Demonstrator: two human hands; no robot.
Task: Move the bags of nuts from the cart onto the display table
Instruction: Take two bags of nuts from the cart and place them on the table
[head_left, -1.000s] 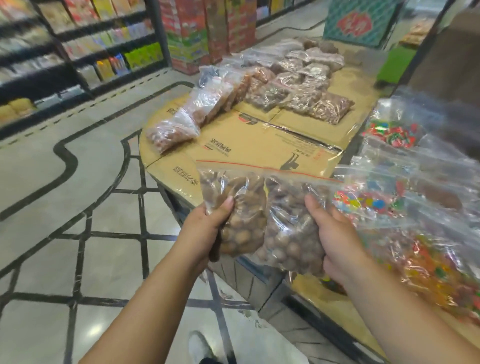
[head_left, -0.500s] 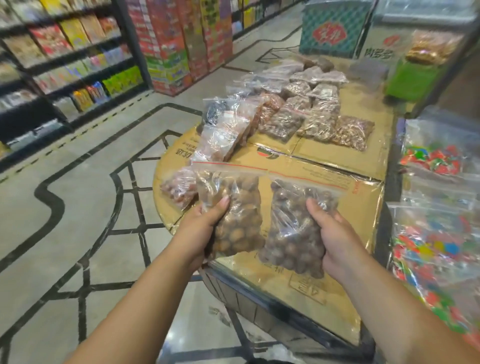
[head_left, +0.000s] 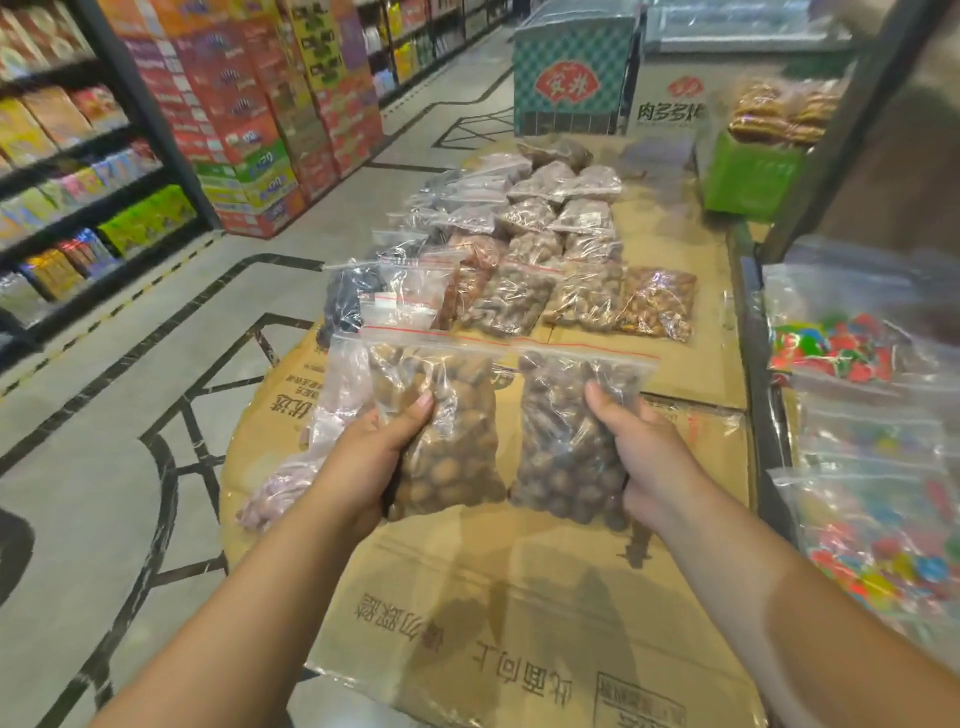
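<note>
Left hand (head_left: 363, 457) is clamped on a clear zip bag of tan round nuts (head_left: 447, 441). Right hand (head_left: 644, 457) grips a clear zip bag of darker brown nuts (head_left: 566, 447), both above the cardboard-covered tabletop (head_left: 519, 597).

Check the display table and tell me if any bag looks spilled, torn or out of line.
Nothing spilled or torn. One pinkish bag lies alone at the table's left edge, angled and partly over the cardboard rim, apart from the rows farther back. The left hand and right hand each hold a sealed bag.

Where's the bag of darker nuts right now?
The darker nut bag hangs in the right hand, above the cardboard-covered table, beside the lighter nut bag.
</note>
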